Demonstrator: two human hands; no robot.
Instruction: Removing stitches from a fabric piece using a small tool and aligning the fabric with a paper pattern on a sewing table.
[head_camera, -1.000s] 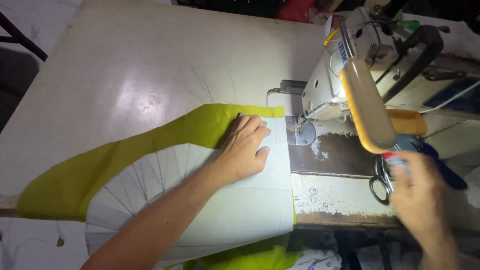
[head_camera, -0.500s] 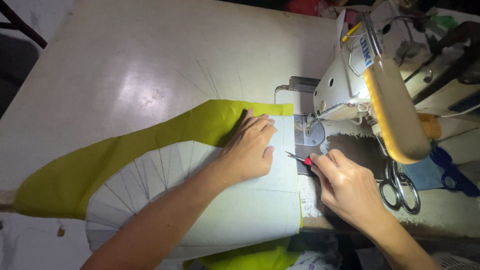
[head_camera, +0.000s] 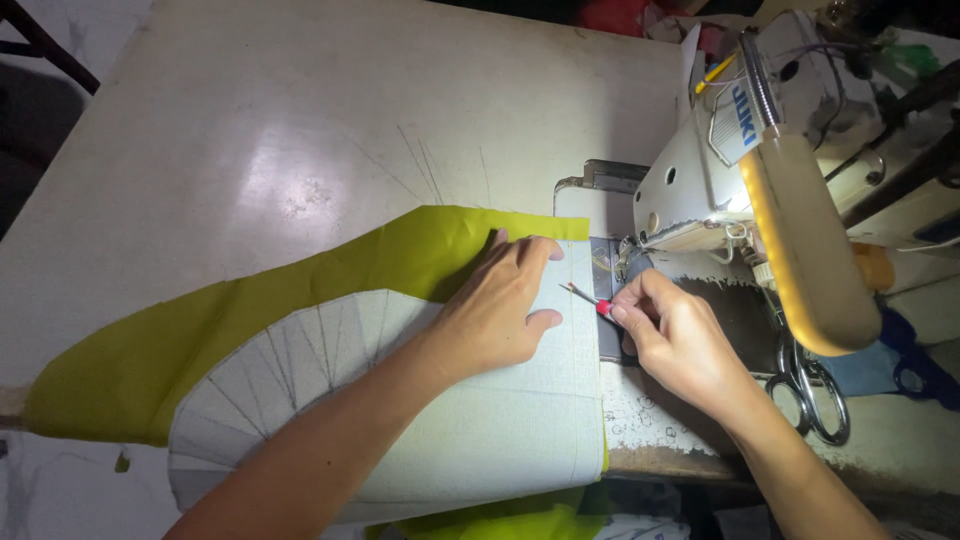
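Two hands: left hand (head_camera: 500, 310) flat (fingers spread) on fabric (head_camera: 300, 300), right hand (head_camera: 670, 335) pinching seam ripper (head_camera: 590, 298).

Just one view here, a head-mounted cam looking steeply down at the work table (head_camera: 250, 120) from above the near edge. It's pretty close in: the forearms come in from the bottom of the frame, and the left hand (head_camera: 500, 305) and right hand (head_camera: 670, 335) sit about mid-frame. The view faces away from the wearer, so the far side of the table is at the top. The sewing machine (head_camera: 740, 160) fills the right part, and the table runs off the frame on the left. With no second view, nothing overlaps.
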